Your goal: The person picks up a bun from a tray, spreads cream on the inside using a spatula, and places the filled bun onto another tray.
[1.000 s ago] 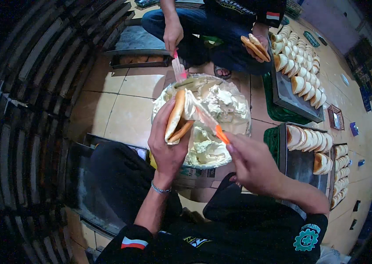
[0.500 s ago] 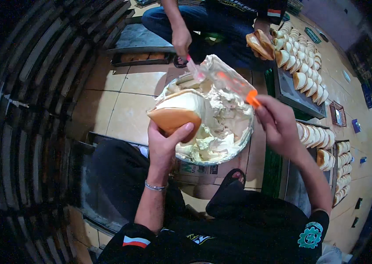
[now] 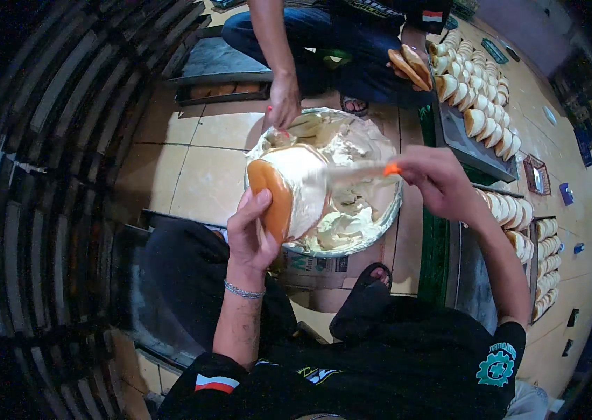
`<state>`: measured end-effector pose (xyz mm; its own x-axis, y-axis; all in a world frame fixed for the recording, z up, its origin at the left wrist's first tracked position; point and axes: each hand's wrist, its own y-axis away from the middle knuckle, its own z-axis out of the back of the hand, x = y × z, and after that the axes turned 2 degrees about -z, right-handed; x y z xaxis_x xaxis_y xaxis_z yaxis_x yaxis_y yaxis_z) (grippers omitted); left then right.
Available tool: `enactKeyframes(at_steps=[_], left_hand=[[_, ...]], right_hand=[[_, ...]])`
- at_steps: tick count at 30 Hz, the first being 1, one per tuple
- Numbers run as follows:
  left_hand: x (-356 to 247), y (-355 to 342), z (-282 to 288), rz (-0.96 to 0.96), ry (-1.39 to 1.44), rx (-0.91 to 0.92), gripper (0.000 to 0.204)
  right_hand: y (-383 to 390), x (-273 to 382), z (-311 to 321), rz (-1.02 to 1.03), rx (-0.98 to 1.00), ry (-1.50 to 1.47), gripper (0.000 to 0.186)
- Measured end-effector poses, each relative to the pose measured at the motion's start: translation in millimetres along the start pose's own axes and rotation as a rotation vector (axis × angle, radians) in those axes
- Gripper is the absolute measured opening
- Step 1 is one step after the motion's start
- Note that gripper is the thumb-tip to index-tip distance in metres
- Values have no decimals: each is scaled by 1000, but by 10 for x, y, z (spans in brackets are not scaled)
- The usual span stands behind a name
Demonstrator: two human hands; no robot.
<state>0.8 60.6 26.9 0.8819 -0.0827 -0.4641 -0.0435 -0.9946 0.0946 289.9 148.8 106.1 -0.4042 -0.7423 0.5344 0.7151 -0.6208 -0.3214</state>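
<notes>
My left hand [image 3: 250, 227] grips a round bun [image 3: 270, 198] with a brown outside, its cream-covered face turned to the right. In my right hand [image 3: 443, 183] is a spatula [image 3: 359, 171] with an orange handle; its blade, smeared by motion, meets the cream on the bun. Below both lies a wide round tub [image 3: 397, 210] of pale cream [image 3: 352, 227]. Across from me, a co-worker's hand [image 3: 284, 101] reaches into the tub's far side, its tool mostly hidden. The co-worker's other hand holds an opened bun [image 3: 410, 68].
Trays on the right carry rows of filled buns [image 3: 485, 122], with more filled buns [image 3: 506, 210] nearer me. Dark stacked trays [image 3: 37, 175] line the left. A tray with brown buns [image 3: 226, 91] sits at the back left. My sandalled foot [image 3: 378, 274] is below the tub.
My spatula has come down and left from above the tub onto the bun. The bun has turned its creamy face rightward. The co-worker's hand has moved lower into the tub.
</notes>
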Motion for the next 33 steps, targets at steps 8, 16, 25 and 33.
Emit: enactKeyframes(at_steps=[8, 16, 25, 33], left_hand=[[68, -28, 192, 49, 186, 133, 52], [60, -60, 109, -47, 76, -52, 53], [-69, -82, 108, -210, 41, -84, 34], [8, -74, 115, -216, 4, -194, 34]], right_hand=[[-51, -40, -209, -123, -215, -91, 18], [209, 4, -296, -67, -133, -78, 17], [1796, -451, -1365, -529, -63, 416, 76], [2552, -134, -1325, -710, -151, 354, 48]])
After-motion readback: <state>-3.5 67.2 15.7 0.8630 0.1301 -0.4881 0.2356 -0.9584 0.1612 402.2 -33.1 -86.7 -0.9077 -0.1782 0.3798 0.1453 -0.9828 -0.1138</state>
